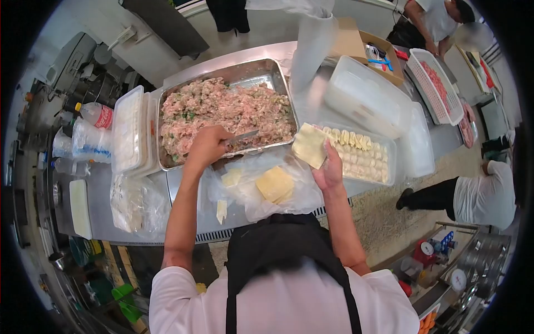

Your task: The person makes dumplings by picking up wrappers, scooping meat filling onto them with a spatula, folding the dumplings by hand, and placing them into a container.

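My left hand is closed around a metal spreader with a flat, narrow blade, held over the near edge of a steel tray. The steel tray holds a large mass of pink minced meat flecked with green. Square yellow dough wrappers rest in my right hand, with the thumb over their edge. Just beyond that hand, a clear plastic box contains rows of folded dumplings. Between my hands, another stack of wrappers lies on a plastic sheet.
Lidded plastic boxes stand left of the tray, near a red-labelled bottle. Empty plastic containers and a cardboard box are at right. A white basket holds meat. Two other people stand at right.
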`<action>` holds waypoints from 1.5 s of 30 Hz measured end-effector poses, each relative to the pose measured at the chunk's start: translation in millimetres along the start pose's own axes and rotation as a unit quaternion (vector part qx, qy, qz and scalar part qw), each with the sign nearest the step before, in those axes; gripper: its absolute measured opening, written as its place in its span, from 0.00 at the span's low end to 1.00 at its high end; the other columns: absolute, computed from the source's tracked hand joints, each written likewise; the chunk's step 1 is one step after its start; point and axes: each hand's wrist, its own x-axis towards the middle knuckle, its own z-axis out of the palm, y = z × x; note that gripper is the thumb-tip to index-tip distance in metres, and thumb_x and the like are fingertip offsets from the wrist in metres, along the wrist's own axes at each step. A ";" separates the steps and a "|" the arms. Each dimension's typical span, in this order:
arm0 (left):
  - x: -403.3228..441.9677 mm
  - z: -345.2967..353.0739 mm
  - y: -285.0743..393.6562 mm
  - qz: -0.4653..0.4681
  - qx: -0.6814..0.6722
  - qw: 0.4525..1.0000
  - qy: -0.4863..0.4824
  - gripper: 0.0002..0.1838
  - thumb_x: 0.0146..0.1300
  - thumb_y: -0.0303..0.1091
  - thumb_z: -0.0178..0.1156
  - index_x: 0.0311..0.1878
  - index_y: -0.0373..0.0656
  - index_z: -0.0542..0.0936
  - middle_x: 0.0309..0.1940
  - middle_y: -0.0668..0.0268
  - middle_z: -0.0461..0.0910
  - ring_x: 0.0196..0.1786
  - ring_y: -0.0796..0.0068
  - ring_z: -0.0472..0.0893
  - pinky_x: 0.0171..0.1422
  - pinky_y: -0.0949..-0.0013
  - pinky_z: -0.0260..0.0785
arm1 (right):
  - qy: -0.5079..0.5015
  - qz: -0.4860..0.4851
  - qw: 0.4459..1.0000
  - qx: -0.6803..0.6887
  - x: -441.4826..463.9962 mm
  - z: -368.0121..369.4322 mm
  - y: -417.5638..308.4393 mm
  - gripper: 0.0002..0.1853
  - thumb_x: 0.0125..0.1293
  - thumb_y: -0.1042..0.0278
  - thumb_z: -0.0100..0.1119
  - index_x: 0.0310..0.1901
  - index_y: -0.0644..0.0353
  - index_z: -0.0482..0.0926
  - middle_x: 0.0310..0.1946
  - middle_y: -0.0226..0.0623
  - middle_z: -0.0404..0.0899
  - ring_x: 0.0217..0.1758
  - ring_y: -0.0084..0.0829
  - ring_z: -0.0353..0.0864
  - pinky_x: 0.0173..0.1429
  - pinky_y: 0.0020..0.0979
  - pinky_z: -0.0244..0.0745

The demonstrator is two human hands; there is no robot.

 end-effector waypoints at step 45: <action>14.5 33.9 4.7 -0.029 0.157 0.983 -0.095 0.11 0.45 0.25 0.63 0.35 0.43 0.87 0.35 0.52 0.84 0.41 0.47 0.83 0.47 0.52 0.76 | 0.151 -0.058 0.984 0.072 23.8 -1.1 7.8 0.23 0.82 0.59 0.37 0.66 0.68 0.68 0.66 0.47 0.72 0.69 0.44 0.71 0.77 0.48 0.63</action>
